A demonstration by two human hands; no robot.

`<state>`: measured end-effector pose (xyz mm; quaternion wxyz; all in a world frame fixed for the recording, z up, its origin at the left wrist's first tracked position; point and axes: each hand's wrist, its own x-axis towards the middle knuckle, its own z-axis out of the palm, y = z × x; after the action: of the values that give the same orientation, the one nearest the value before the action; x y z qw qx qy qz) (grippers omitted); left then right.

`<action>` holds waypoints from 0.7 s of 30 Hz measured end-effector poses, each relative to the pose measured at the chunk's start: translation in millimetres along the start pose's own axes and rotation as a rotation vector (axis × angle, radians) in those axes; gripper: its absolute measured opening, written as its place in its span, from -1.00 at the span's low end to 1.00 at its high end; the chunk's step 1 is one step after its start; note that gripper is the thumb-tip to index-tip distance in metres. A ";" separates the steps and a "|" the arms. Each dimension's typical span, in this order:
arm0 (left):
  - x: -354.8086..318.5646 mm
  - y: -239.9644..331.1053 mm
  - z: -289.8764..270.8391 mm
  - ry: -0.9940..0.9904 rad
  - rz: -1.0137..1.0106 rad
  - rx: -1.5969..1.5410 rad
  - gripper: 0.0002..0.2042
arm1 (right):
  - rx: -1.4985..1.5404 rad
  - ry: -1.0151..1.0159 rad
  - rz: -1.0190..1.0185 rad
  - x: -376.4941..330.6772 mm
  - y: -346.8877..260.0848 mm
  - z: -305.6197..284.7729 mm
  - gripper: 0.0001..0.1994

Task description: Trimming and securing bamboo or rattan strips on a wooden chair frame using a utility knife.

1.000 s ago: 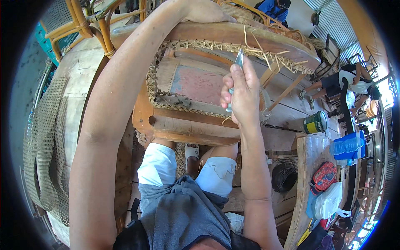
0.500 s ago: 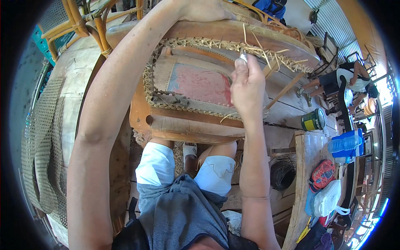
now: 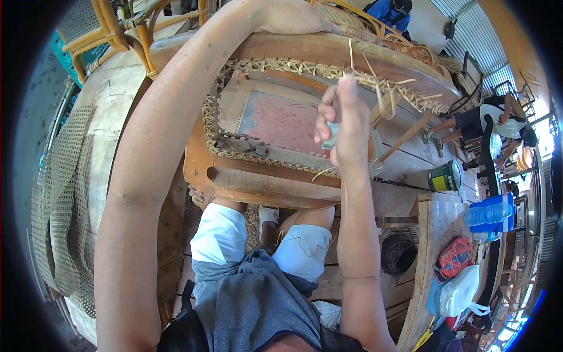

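A wooden chair frame (image 3: pixel 275 48) stands tilted before me, its opening edged with woven cane (image 3: pixel 209 126). My left hand (image 3: pixel 293 16) rests over the top rail and holds it; the fingertips are partly hidden. Loose cane strands (image 3: pixel 384 88) stick up from the upper right edging. Just below them is my right hand (image 3: pixel 350 126), fingers curled round a small tool with a pale green handle (image 3: pixel 330 136). The tool's working end is hidden, so its kind cannot be told. Through the opening shows a worn red and blue panel (image 3: pixel 281 120).
Cane mesh (image 3: pixel 61 205) hangs over a wooden surface at left, near a rattan chair (image 3: pixel 138 41). At right are a wooden bench (image 3: pixel 431 234) with bags, a blue container (image 3: pixel 489 215), a green bucket (image 3: pixel 444 176) and a black pail (image 3: pixel 400 251). Other people are farther off.
My right hand has drawn back slightly from the upper cane edging and turned, exposing the pale green handle. My left hand stays on the rail. The view has shifted slightly.
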<state>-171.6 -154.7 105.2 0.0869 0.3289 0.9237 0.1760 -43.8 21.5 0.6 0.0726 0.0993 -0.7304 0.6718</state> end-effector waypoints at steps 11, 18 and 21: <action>21.9 -23.3 18.6 0.111 0.271 0.286 -0.55 | -0.414 0.124 -0.316 -25.7 -15.2 1.6 -0.53; 13.4 -15.5 15.7 0.082 0.185 0.223 -0.54 | -0.422 0.022 -0.347 -82.5 -10.4 1.8 -0.56; 9.9 -17.4 14.4 0.102 0.096 0.071 -0.44 | -0.166 0.076 -0.456 -127.4 -5.1 -44.1 -0.66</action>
<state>-185.2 -157.1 84.8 0.0195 0.3662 0.9158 0.1636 79.8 71.1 -21.1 0.2578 0.2300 -0.7386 0.5788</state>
